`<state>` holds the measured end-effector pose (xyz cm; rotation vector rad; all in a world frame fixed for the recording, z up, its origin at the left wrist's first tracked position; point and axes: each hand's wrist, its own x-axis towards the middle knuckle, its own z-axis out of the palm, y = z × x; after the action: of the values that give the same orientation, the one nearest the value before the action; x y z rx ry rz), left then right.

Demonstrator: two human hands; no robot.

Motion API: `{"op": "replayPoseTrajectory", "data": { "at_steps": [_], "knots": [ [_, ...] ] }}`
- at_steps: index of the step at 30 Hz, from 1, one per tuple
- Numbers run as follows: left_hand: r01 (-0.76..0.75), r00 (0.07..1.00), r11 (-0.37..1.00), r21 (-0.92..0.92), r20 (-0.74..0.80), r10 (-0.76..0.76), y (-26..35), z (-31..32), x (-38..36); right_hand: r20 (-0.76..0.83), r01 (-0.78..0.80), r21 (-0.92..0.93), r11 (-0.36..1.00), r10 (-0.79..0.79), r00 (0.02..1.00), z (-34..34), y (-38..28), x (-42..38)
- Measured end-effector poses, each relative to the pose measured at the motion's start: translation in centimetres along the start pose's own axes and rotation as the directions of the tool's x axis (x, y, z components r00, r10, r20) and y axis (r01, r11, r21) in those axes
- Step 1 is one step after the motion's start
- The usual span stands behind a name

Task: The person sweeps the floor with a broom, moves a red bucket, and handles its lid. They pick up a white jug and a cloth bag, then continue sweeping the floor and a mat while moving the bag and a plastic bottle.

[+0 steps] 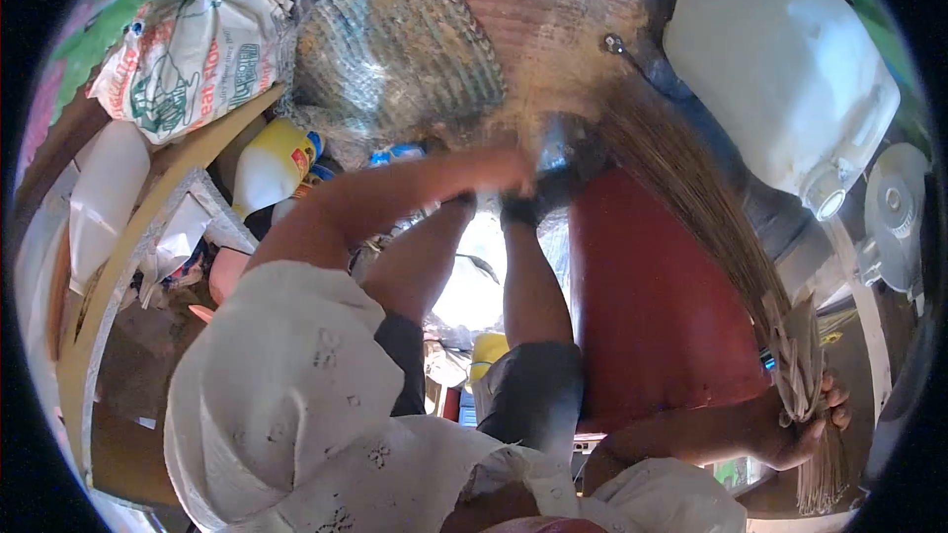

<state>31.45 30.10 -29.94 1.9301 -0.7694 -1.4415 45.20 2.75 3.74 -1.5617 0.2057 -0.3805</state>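
My right hand [805, 424] is wrapped around the bound end of a stick broom [706, 178]. Strips of cloth or leaf wrap its grip, and its long thin sticks fan out toward the floor at the upper middle. My left hand [506, 170] reaches across in front of my legs, smeared by motion, so its fingers do not show clearly. Close beside it are a dark shiny object [563, 150] and my feet in dark footwear [518, 209].
A worn textured mat [400, 44] lies on the dirty floor [563, 0]. A red panel [652, 306] stands right of my legs. A white jug [780, 69] is at upper right. A printed sack [202, 59] and a yellow-and-white bottle [276, 166] sit at left by a wooden board [148, 227].
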Motion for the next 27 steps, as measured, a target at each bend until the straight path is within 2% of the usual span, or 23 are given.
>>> {"op": "replayPoseTrajectory", "data": {
  "at_steps": [1,2,4,5,6,7,8,9,10,11,13,15,16,18,19,20,21,22,23,24,26,27],
  "knots": [
    [-0.053,0.966,0.946,-0.318,-0.255,-0.032,0.0,5.9,-0.7,0.008,-0.003,0.009,1.000,0.003,1.000,0.1,0.1,0.2],
    [-0.046,0.965,0.945,-0.322,-0.260,-0.041,-0.5,6.0,-1.4,-0.011,0.014,-0.009,1.000,-0.014,1.000,0.1,0.1,0.3],
    [0.121,0.906,0.982,-0.148,-0.388,-0.170,-2.1,5.5,-2.2,-0.029,0.031,-0.023,0.999,-0.032,0.999,0.0,0.0,0.4],
    [0.288,0.837,0.946,-0.148,-0.442,-0.324,-3.2,2.3,-4.2,-0.035,0.015,-0.008,1.000,-0.015,0.999,-0.3,0.0,0.5],
    [0.385,0.741,0.921,-0.050,-0.578,-0.341,-4.4,-0.1,-5.9,-0.040,-0.002,0.005,1.000,0.003,0.999,-0.6,0.0,0.5],
    [0.431,0.529,0.885,-0.178,-0.744,-0.408,-6.4,-1.1,-7.8,-0.036,-0.006,0.008,1.000,0.006,0.999,-1.0,0.1,0.6],
    [0.460,0.258,0.849,-0.259,-0.876,-0.407,-9.4,-1.1,-8.8,-0.014,-0.013,0.009,1.000,0.013,1.000,-1.2,0.1,0.5],
    [0.483,0.041,0.817,-0.316,-0.924,-0.381,-12.8,-1.4,-10.0,0.005,-0.015,0.011,1.000,0.015,1.000,-1.4,0.1,0.5],
    [0.516,-0.074,0.712,-0.477,-0.853,-0.517,-14.8,-2.4,-11.0,0.006,-0.013,0.011,1.000,0.013,1.000,-1.2,0.1,0.5],
    [0.664,-0.066,0.646,-0.377,-0.890,-0.452,-18.8,-2.1,-11.7,0.019,-0.016,-0.002,1.000,0.016,1.000,-1.5,0.0,0.5],
    [0.497,-0.018,0.754,-0.429,-0.874,-0.485,-22.2,-5.4,-12.7,0.035,-0.010,-0.017,1.000,0.011,0.999,-1.3,0.0,0.5],
    [0.473,0.089,0.851,-0.229,-0.948,-0.305,-24.2,-8.8,-12.2,0.107,-0.149,0.212,0.966,0.128,0.986,-1.2,-0.4,0.3],
    [0.471,0.092,0.852,-0.228,-0.948,-0.305,-23.0,-10.0,-11.9,0.106,-0.148,0.209,0.967,0.128,0.986,-1.3,-0.4,0.2],
    [0.673,0.106,0.603,-0.428,-0.752,-0.651,-18.7,-12.7,-10.9,0.047,-0.084,0.154,0.985,0.077,0.996,-1.4,-0.4,0.3],
    [0.700,0.203,0.467,-0.541,-0.475,-0.856,-17.0,-15.1,-11.1,0.136,-0.077,0.157,0.985,0.056,0.989,-1.5,-0.3,0.2],
    [0.701,0.198,0.467,-0.539,-0.482,-0.853,-18.1,-14.5,-10.8,0.134,-0.073,0.165,0.984,0.051,0.990,-1.7,-0.2,0.3],
    [0.769,0.259,0.557,-0.313,-0.644,-0.720,-20.0,-13.1,-10.0,0.122,-0.090,0.157,0.984,0.071,0.990,-1.8,-0.3,0.4],
    [0.807,0.342,0.587,-0.064,-0.759,-0.553,-21.1,-12.6,-9.7,0.109,-0.107,0.151,0.983,0.091,0.990,-2.1,-0.3,0.4],
    [0.812,0.409,0.583,-0.020,-0.695,-0.592,-17.4,-14.3,-10.7,0.105,-0.103,0.158,0.982,0.088,0.991,-1.9,-0.3,0.3],
    [0.814,0.407,0.581,-0.014,-0.700,-0.587,-15.0,-15.9,-11.1,0.109,-0.109,0.168,0.980,0.091,0.990,-1.6,-0.3,0.1],
    [0.582,0.687,0.803,0.126,-0.604,-0.404,-11.3,-18.3,-11.2,0.111,-0.117,0.175,0.978,0.099,0.989,-1.4,-0.3,0.0],
    [0.519,0.701,0.844,0.134,-0.632,-0.331,-9.6,-19.7,-10.8,0.104,-0.092,0.132,0.987,0.079,0.991,-1.5,-0.2,0.1]
  ]
}}
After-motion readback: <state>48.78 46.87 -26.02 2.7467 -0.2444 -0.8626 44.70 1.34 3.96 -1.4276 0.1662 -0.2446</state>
